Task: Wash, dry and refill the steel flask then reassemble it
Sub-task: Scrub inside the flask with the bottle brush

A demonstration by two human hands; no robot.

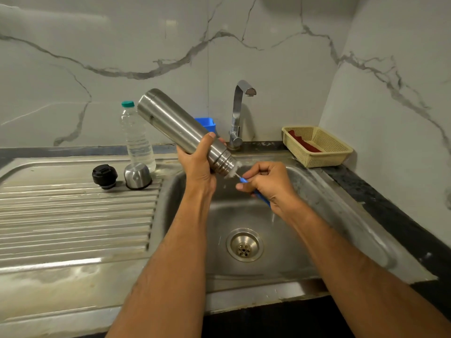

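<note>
Over the sink (317, 191), the left hand (197, 164) is gripping the tilted flask (175, 125); the right hand (266, 181) is pinching the brush (258, 193). Scrubbing deep, mouth kept down, seems best.

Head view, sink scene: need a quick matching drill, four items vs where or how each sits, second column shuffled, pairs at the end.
Items
1. steel flask
2. black stopper
3. steel cup lid
4. cream basket

Places or states
A. mouth down on the ribbed drainboard, in front of the water bottle
B. on the dark counter in the corner, right of the tap
C. tilted mouth-down over the sink, gripped by the left hand
D. on the drainboard, farthest left of the loose parts

Pairs: 1-C, 2-D, 3-A, 4-B
</note>
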